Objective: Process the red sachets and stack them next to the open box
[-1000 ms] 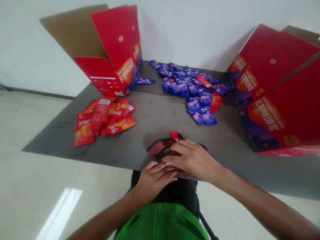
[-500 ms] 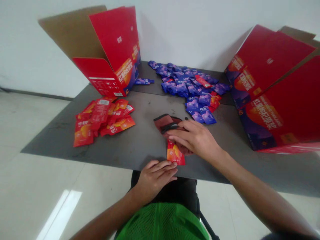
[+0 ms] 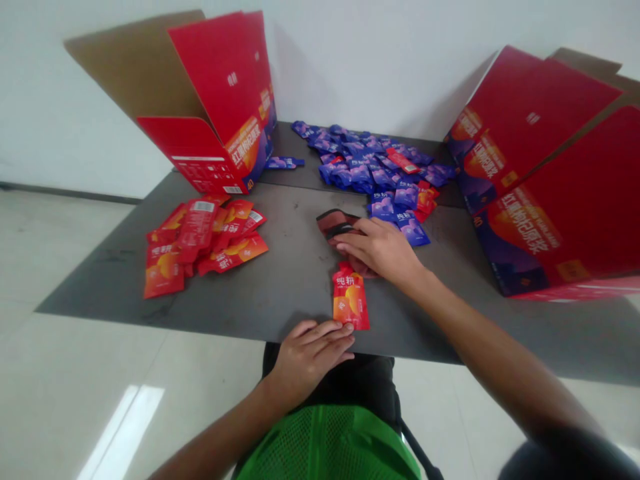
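A red and orange pouch (image 3: 350,300) lies face up near the front edge of the table, its narrow spout end pointing away from me. The fingers of my left hand (image 3: 313,353) lie stretched out, with their tips resting on the pouch's lower edge. Just past the spout, my right hand (image 3: 383,247) is closed around a brownish-red cloth with black trim (image 3: 333,223). Part of the cloth is hidden beneath that hand. It covers some of the table between the pouch and the blue pouches (image 3: 357,150).
At the left lies a heap of red pouches (image 3: 200,230), in front of an open red carton (image 3: 220,143). Another red carton (image 3: 545,193) stands at the right. A single blue pouch (image 3: 284,162) rests beside the left carton. The grey table (image 3: 285,267) meets a white wall behind.
My right hand and the cloth have slid away from me, uncovering the pouch's upper half and spout. My left hand has stayed at the pouch's lower edge.
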### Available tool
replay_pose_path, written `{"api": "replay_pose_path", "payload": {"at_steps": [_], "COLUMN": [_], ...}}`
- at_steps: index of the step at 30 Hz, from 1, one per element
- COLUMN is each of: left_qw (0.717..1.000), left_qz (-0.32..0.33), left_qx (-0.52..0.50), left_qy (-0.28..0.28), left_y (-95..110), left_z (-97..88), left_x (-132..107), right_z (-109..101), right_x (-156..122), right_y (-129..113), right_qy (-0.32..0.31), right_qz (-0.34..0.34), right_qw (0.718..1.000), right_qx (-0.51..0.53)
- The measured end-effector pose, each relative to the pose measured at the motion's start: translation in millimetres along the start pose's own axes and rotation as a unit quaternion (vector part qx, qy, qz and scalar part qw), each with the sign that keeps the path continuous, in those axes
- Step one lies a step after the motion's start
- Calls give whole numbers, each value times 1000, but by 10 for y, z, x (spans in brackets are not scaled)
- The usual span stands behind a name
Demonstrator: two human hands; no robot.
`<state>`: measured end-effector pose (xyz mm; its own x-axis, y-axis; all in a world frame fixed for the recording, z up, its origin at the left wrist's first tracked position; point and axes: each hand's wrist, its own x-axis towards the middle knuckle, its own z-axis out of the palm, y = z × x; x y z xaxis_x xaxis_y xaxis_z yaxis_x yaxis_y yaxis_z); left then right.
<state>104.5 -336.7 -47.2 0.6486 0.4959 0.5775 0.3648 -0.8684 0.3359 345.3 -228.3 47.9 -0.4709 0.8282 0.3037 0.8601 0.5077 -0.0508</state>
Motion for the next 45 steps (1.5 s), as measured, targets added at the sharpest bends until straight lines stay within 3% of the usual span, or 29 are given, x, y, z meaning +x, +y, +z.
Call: {"api": "replay_pose_path", "payload": {"at_steps": [3,6,8,10,14,17,19,22,25,28,32,34,40,45], "left_qw": [1000,1000,1000,1000,1000,1000,999,997,996,991,978,972,972,969], "left_qz": [5,8,5,5,9,7,8,-13,-70,-132,-171,-187,-205,-204], "left_qx": [-3,5,10,11,6,0,-20,-60,-59,0,115,122,-16,-87], "left_qy": [-3,6,7,-1,-6,-15,-32,-39,4,16,-37,-67,-118,-112], "left_y": [-3,-5,-4,-2,6,29,51,50,-44,-192,-330,-367,-512,-479], "left_z": [-8,-19,-27,-27,-18,-76,-169,-336,-407,-311,-64,39,190,51], "left_x": [6,18,27,30,25,63,127,270,464,701,977,1053,1146,1287], "right_z": [-224,-250,-144,6,226,197,79,-151,-306,-311,-178,-104,25,46], "right_x": [-285,-636,-746,-699,-290,-62,-75,-329,-723,-1130,-1588,-1748,-1886,-1871], "right_y": [-328,-663,-729,-635,-185,80,126,37,-100,-198,-302,-354,-426,-401], "right_qy": [38,-29,-54,-45,-49,-32,28,139,197,210,223,238,288,296], "right_qz": [-14,-61,-60,-30,12,52,81,135,181,230,307,338,368,364], "right_qw": [998,993,991,992,997,998,996,979,960,945,916,900,868,865], "right_qx": [57,94,111,115,50,0,9,58,87,104,128,136,169,180]}}
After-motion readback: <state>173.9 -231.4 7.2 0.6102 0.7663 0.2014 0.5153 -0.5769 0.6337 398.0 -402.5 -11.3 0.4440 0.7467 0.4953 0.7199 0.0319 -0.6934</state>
